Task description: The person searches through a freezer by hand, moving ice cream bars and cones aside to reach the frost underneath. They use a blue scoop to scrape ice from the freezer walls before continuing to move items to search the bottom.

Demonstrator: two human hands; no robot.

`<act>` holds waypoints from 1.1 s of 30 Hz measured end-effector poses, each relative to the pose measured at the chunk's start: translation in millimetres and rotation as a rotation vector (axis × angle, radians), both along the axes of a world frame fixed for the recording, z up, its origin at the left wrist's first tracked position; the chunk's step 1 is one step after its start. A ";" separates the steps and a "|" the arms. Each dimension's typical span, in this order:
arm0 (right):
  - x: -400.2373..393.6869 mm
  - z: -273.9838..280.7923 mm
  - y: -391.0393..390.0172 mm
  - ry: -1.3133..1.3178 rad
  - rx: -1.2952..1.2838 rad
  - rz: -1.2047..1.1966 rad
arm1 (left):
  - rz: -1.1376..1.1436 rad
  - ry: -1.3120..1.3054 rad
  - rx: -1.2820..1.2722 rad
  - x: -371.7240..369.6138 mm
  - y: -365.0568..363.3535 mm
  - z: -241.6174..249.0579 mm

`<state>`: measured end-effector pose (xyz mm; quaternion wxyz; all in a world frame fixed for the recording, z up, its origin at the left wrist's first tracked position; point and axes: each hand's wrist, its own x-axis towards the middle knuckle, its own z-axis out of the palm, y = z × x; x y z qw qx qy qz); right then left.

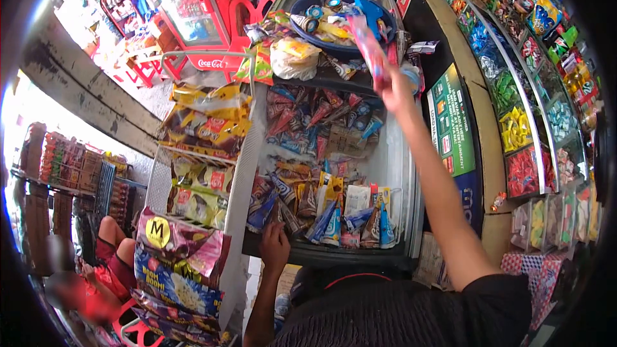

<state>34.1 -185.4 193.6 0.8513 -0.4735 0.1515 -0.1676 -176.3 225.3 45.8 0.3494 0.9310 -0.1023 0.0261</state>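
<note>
Two hands at the ice-cream freezer [397, 173], one high, one low

Right hand [393, 90] is up over the far end of the open chest, fingers clenched around a long pink wrapper [368, 48], blurred, held above the cones and just in front of the blue bowl [302, 6] of tubs on the glass lid; left hand [275, 244] rests on the near rim, fingers curled over the edge, touching the packed ice creams [328, 215], holding nothing I can make out, with a rack of snack bags [193, 193] just beside it
</note>
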 end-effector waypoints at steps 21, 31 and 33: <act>-86.3 -331.4 -10.0 0.950 -0.464 0.810 | -0.030 0.087 0.299 12.9 -11.9 3.8; -38.9 -531.7 -23.0 0.085 -1.808 1.275 | 0.054 0.214 0.440 20.2 -19.8 2.7; -25.0 -524.5 -13.2 0.349 -1.852 1.366 | 0.088 0.251 0.415 19.1 -20.2 -0.2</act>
